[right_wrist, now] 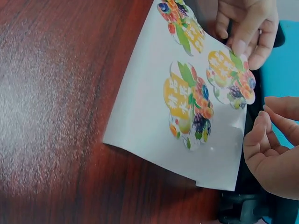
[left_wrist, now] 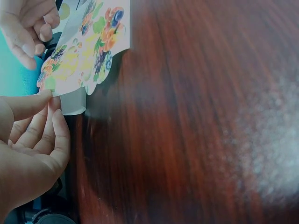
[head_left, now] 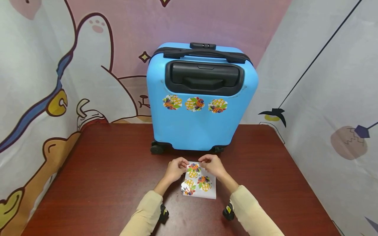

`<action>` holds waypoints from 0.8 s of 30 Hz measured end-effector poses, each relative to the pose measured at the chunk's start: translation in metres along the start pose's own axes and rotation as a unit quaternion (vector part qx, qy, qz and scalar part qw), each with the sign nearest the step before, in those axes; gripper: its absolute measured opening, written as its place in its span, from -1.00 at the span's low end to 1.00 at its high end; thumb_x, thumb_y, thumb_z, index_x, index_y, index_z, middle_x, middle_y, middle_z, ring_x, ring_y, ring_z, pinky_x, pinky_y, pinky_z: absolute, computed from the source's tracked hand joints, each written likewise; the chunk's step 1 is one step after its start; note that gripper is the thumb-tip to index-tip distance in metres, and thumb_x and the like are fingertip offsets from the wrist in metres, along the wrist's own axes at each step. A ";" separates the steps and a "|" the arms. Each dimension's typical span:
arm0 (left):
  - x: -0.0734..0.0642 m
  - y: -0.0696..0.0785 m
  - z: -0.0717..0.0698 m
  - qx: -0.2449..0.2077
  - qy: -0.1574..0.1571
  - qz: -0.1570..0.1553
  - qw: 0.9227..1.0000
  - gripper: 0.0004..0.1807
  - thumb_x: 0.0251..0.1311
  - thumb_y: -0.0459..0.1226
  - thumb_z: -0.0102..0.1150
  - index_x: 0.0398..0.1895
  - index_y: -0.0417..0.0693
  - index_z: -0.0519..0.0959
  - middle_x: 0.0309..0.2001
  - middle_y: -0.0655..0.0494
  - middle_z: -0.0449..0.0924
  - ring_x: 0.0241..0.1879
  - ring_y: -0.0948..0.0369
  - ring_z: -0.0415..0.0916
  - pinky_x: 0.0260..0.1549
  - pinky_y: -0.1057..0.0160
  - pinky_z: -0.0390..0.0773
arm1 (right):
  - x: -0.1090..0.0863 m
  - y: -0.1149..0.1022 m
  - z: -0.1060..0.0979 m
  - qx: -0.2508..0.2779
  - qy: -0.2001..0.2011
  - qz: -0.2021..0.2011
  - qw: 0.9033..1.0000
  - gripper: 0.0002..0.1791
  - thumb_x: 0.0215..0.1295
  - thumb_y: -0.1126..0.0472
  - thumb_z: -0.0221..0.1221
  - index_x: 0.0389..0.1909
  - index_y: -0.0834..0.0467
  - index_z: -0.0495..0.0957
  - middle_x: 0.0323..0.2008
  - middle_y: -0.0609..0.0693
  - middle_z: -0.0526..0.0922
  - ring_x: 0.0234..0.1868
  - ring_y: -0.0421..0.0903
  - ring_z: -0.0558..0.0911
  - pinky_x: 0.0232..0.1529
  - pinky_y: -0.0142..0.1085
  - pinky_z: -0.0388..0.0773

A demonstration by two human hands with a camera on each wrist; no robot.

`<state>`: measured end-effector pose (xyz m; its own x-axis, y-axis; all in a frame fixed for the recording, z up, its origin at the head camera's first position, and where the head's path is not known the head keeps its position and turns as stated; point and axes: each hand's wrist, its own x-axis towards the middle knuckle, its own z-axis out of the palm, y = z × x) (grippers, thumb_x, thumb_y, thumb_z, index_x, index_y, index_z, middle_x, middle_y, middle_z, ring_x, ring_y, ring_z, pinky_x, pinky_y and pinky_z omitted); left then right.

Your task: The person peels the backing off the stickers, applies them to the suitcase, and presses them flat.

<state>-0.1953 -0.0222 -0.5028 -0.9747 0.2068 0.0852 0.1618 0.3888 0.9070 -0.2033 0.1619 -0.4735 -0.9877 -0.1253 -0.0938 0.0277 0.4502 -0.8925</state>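
Note:
A white sheet of fruit stickers lies over the table in front of the suitcase, with three round fruit-print stickers on it. My left hand pinches the edge of the upper fruit sticker between thumb and index finger. That sticker's edge sticks out past the backing paper, which curls beneath it in the left wrist view. Over the sheet's far right corner is my right hand. Its fingers are loosely bent, thumb and index close together, with nothing seen between them.
Behind the sheet stands a light blue suitcase with a black handle and wheels. Three similar fruit stickers run in a row across its front. The brown table meets a cartoon-printed cloth at the back and sides.

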 end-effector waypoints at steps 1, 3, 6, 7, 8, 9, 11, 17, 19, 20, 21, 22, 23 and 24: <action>0.000 0.000 0.000 0.000 0.000 -0.001 1.000 -0.88 -0.03 -0.52 0.22 -0.39 -0.24 0.56 -0.49 0.04 0.53 -0.50 0.27 0.43 -0.55 0.36 0.46 | 0.000 0.000 0.001 -0.005 -0.001 -0.002 1.000 -0.86 0.05 0.47 0.20 -0.32 0.36 0.61 -0.56 0.00 0.53 -0.64 -0.16 0.43 -0.63 -0.36 0.39; 0.000 -0.001 0.000 -0.002 0.000 -0.003 1.000 -0.88 -0.03 -0.52 0.23 -0.39 -0.23 0.56 -0.50 0.05 0.53 -0.50 0.27 0.43 -0.56 0.36 0.46 | 0.001 0.000 0.004 -0.013 -0.003 -0.005 1.000 -0.86 0.04 0.47 0.20 -0.34 0.34 0.61 -0.56 0.00 0.53 -0.63 -0.16 0.43 -0.62 -0.36 0.39; 0.000 -0.001 0.001 -0.001 0.002 0.001 1.000 -0.87 -0.04 -0.53 0.23 -0.39 -0.24 0.56 -0.51 0.05 0.53 -0.51 0.27 0.44 -0.57 0.37 0.46 | 0.002 0.002 0.007 -0.029 -0.002 -0.012 1.000 -0.87 0.02 0.48 0.20 -0.37 0.31 0.62 -0.55 -0.01 0.53 -0.61 -0.19 0.43 -0.61 -0.37 0.39; -0.001 -0.001 0.001 0.000 0.002 0.004 1.000 -0.87 -0.04 -0.53 0.23 -0.40 -0.24 0.56 -0.51 0.05 0.53 -0.51 0.26 0.44 -0.57 0.37 0.46 | 0.002 0.002 0.008 -0.032 -0.002 -0.011 0.999 -0.87 0.02 0.48 0.20 -0.37 0.30 0.62 -0.55 -0.01 0.53 -0.60 -0.19 0.42 -0.60 -0.38 0.39; -0.001 -0.001 0.001 0.001 0.003 0.005 1.000 -0.87 -0.05 -0.53 0.23 -0.40 -0.24 0.56 -0.51 0.05 0.53 -0.51 0.26 0.45 -0.56 0.38 0.46 | 0.002 0.002 0.009 -0.036 -0.002 -0.012 0.999 -0.87 0.02 0.48 0.20 -0.38 0.30 0.62 -0.54 -0.01 0.53 -0.59 -0.19 0.42 -0.59 -0.38 0.38; -0.001 -0.002 0.001 0.001 0.004 0.008 1.000 -0.87 -0.05 -0.54 0.23 -0.40 -0.24 0.56 -0.51 0.04 0.54 -0.50 0.25 0.45 -0.56 0.38 0.46 | 0.002 0.002 0.010 -0.042 -0.001 -0.015 0.999 -0.88 0.02 0.48 0.20 -0.38 0.29 0.62 -0.54 -0.02 0.53 -0.58 -0.20 0.42 -0.58 -0.38 0.38; 0.000 -0.002 0.002 0.003 0.004 0.013 1.000 -0.86 -0.06 -0.55 0.22 -0.40 -0.24 0.56 -0.51 0.02 0.55 -0.50 0.23 0.46 -0.55 0.38 0.46 | 0.001 0.002 0.011 -0.051 -0.003 -0.019 0.999 -0.89 0.03 0.48 0.19 -0.40 0.29 0.61 -0.53 -0.02 0.53 -0.56 -0.19 0.42 -0.56 -0.36 0.38; 0.000 -0.003 0.003 0.008 0.005 0.016 1.000 -0.87 -0.05 -0.54 0.23 -0.41 -0.22 0.56 -0.50 0.03 0.55 -0.49 0.25 0.46 -0.52 0.37 0.45 | 0.000 0.002 0.011 -0.057 -0.006 -0.015 0.998 -0.92 0.04 0.48 0.19 -0.45 0.27 0.60 -0.54 -0.02 0.53 -0.54 -0.17 0.44 -0.53 -0.34 0.40; 0.000 -0.004 0.003 0.011 0.003 0.015 1.000 -0.87 -0.04 -0.53 0.23 -0.41 -0.22 0.56 -0.50 0.04 0.55 -0.50 0.26 0.45 -0.52 0.37 0.45 | 0.000 0.003 0.011 -0.056 -0.006 -0.011 0.998 -0.93 0.03 0.48 0.20 -0.47 0.27 0.59 -0.55 -0.01 0.53 -0.55 -0.16 0.44 -0.54 -0.34 0.40; 0.000 -0.004 0.003 0.012 0.003 0.015 1.000 -0.87 -0.04 -0.53 0.23 -0.41 -0.22 0.56 -0.50 0.04 0.55 -0.50 0.27 0.45 -0.52 0.37 0.45 | 0.000 0.002 0.011 -0.056 -0.006 -0.011 0.998 -0.93 0.03 0.48 0.20 -0.47 0.28 0.59 -0.55 -0.01 0.53 -0.56 -0.16 0.44 -0.54 -0.33 0.41; 0.000 -0.004 0.003 0.012 0.002 0.014 1.000 -0.88 -0.03 -0.53 0.22 -0.41 -0.22 0.57 -0.50 0.05 0.55 -0.50 0.27 0.44 -0.53 0.37 0.45 | 0.000 0.003 0.011 -0.056 -0.006 -0.012 0.998 -0.94 0.03 0.48 0.20 -0.48 0.28 0.58 -0.56 -0.01 0.53 -0.57 -0.16 0.44 -0.55 -0.33 0.41; 0.000 -0.004 0.003 0.011 0.002 0.012 1.000 -0.88 -0.02 -0.53 0.22 -0.40 -0.21 0.57 -0.49 0.05 0.55 -0.50 0.27 0.44 -0.53 0.37 0.45 | 0.000 0.003 0.011 -0.056 -0.007 -0.012 0.998 -0.93 0.03 0.48 0.20 -0.49 0.27 0.58 -0.56 -0.01 0.52 -0.57 -0.16 0.44 -0.55 -0.33 0.41; 0.000 -0.004 0.003 0.011 0.002 0.012 1.000 -0.88 -0.02 -0.53 0.22 -0.40 -0.21 0.57 -0.49 0.06 0.55 -0.50 0.27 0.44 -0.53 0.37 0.45 | 0.000 0.003 0.011 -0.054 -0.006 -0.010 0.998 -0.93 0.03 0.48 0.20 -0.50 0.27 0.57 -0.57 -0.01 0.52 -0.58 -0.16 0.44 -0.55 -0.33 0.40; 0.000 -0.004 0.003 0.012 0.001 0.013 1.000 -0.88 -0.02 -0.53 0.21 -0.40 -0.21 0.57 -0.49 0.06 0.55 -0.50 0.27 0.44 -0.53 0.37 0.45 | 0.000 0.003 0.011 -0.053 -0.006 -0.010 0.999 -0.92 0.03 0.48 0.21 -0.52 0.26 0.57 -0.57 -0.02 0.52 -0.58 -0.16 0.44 -0.55 -0.32 0.40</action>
<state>-0.1955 -0.0210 -0.5073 -0.9705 0.2146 0.1099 0.1908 0.4047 0.8943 -0.2017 0.1538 -0.4805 -0.9858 -0.1461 -0.0826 -0.0091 0.5378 -0.8430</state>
